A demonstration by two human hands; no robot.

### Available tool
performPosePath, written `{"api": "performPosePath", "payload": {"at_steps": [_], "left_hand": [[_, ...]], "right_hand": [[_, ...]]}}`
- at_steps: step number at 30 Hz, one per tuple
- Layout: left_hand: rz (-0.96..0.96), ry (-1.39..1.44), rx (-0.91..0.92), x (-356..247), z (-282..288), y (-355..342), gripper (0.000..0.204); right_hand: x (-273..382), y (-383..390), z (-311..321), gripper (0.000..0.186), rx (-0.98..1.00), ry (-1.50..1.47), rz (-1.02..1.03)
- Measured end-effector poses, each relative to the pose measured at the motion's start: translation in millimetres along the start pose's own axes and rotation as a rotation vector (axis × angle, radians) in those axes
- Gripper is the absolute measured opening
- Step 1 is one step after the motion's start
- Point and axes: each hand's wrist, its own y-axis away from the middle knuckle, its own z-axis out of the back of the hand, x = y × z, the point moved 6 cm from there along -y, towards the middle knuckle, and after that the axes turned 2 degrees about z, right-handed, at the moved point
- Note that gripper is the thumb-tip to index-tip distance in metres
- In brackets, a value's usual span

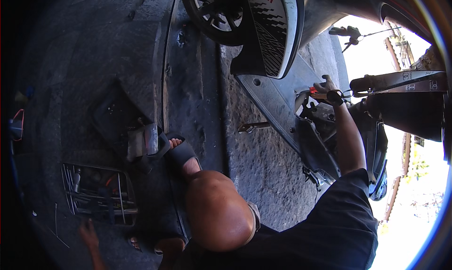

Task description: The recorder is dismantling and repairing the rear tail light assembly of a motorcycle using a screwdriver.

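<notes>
My right hand (pixel 328 89) reaches up to a scooter's grey ridged footboard (pixel 273 105), beside an opening where dark inner parts (pixel 322 112) show. Its fingers are bent around something with a red-orange end (pixel 312 89); what it is I cannot make out. A dark band circles that wrist. At lower left my left hand (pixel 87 232) is dim, its fingers stretched out just below a tool tray (pixel 132 190). Several metal tools (pixel 94 206), long and thin, lie in the tray. Nothing shows in the left hand.
The scooter's front wheel (pixel 214 11) and white-black fender (pixel 275 30) stand at the top. A black panel (pixel 110 110) and a grey packet (pixel 142 142) lie on the dark floor beside my sandalled foot (pixel 181 152). A strap (pixel 400 81) stretches at right.
</notes>
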Motion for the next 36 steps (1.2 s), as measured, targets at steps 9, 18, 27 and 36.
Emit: {"api": "performPosePath", "payload": {"at_steps": [9,18,27,36], "left_hand": [[0.019,-0.035,-0.055,26.3,-10.8,-3.2,0.056],[0.016,-0.040,-0.067,24.5,9.5,8.4,0.051],[-0.019,-0.070,0.021,-21.6,8.1,-0.1,0.040],[-0.067,0.073,0.042,-39.5,-5.5,-11.6,0.039]], "right_hand": [[13.3,1.5,11.5,0.055,-0.055,-0.042,0.179],[-12.7,-25.6,-38.2,0.065,0.012,-0.157,0.283],[45.2,4.4,8.5,0.044,-0.038,0.078,0.125],[22.1,1.9,16.6,0.045,-0.073,0.088,0.168]]}}
